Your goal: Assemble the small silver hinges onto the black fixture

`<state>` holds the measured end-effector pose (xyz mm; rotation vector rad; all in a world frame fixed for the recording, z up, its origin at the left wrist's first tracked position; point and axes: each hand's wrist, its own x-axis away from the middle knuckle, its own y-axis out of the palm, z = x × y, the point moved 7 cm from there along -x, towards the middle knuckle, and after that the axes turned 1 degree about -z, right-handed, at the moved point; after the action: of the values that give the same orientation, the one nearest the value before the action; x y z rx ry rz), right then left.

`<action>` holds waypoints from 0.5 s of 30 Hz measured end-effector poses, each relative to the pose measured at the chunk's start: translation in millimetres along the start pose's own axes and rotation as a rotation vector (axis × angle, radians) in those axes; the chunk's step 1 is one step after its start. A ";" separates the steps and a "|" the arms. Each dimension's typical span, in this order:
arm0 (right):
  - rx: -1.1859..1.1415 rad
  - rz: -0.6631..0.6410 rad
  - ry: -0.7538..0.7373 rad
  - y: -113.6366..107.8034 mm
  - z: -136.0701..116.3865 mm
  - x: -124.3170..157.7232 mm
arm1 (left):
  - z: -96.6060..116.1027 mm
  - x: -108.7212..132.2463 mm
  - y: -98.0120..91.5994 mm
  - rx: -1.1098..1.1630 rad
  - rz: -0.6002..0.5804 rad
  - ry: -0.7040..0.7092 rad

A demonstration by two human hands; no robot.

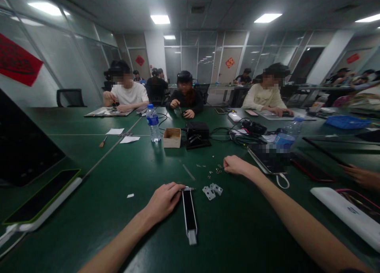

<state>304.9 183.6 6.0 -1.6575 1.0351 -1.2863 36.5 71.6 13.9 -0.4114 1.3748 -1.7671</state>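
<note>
My left hand lies at the far end of a narrow black bar with white edges, which rests on the table. Its fingers are closed on that end, beside a small silvery piece. My right hand is farther out, its fingers curled down to the table in a pinch. Whatever is between them is hidden. Several tiny metal rings are scattered just left of its fingertips. Nearer to me, a few flat whitish plates with holes lie in a small heap, right of the bar.
On the green table stand a water bottle, a small cardboard box and a black device with cables. A phone and a dark screen are left; a white power bank is right. People sit opposite.
</note>
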 end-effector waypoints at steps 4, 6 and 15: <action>-0.034 -0.009 0.009 1.9 5.2 -3.1 | 0.1 0.0 -0.8 0.007 0.000 -0.008; -0.050 -0.020 0.015 3.6 7.9 -4.0 | 0.4 -0.1 -1.4 0.011 -0.001 -0.008; -0.085 -0.020 -0.069 -1.7 -3.4 5.4 | 0.3 -0.1 -2.0 0.011 -0.014 -0.007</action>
<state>302.6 178.9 10.0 -1.7679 1.0465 -1.2036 35.9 71.6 15.8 -0.4219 1.3596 -1.7829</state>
